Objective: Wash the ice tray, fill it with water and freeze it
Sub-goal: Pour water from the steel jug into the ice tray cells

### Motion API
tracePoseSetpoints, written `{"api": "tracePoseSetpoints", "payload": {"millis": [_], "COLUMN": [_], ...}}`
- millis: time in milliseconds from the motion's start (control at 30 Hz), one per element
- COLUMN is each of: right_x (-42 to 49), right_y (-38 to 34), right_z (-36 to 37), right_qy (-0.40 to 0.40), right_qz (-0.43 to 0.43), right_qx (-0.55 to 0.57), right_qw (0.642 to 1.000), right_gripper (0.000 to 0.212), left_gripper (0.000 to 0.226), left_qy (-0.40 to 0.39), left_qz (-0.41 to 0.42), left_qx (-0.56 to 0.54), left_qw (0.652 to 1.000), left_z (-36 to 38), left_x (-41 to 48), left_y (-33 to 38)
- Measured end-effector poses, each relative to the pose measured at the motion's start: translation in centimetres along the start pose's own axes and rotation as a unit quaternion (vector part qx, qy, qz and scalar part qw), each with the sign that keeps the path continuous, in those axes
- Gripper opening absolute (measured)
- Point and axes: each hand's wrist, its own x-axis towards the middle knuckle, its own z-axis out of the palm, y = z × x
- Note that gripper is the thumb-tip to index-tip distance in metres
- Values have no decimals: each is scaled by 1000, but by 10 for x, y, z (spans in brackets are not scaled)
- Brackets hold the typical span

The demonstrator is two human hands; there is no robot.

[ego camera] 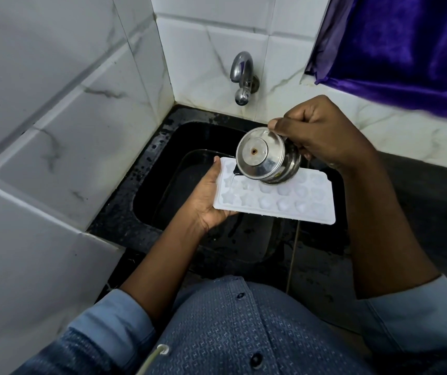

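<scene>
A white plastic ice tray with star-shaped and round cells is held roughly level over the black sink. My left hand grips its left short end from below, thumb on the rim. My right hand holds a small steel pot, tipped on its side above the tray's far left part. A thin stream of water runs from the pot's rim into the cells at the tray's left end. The pot hides several far cells.
A chrome tap sticks out of the white tiled wall behind the sink. White marble-look tiles rise on the left. A purple cloth hangs at the top right over a white ledge. The dark wet counter surrounds the sink.
</scene>
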Motion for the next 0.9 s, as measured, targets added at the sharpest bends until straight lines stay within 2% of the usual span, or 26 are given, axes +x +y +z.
{"api": "tracePoseSetpoints", "payload": {"millis": [267,467,900], "right_x": [1,-3,-10], "right_y": [2,6,10], "right_z": [0,-4,-15], "right_qy": [1,10,18], "right_qz": [4,10,9], "right_qx": [3,14,4], "right_qw": [1000,1000,1000], "right_gripper": [57,59,58], "left_gripper": [83,72,74], "left_qy": [20,28,35], "left_qz": [-5,2,-2], "left_qx": [7,0,3], "left_qw": [1000,1000,999], "left_z": [-6,-9,-15], "left_x": [6,5,6], "left_y": [0,2,4]}}
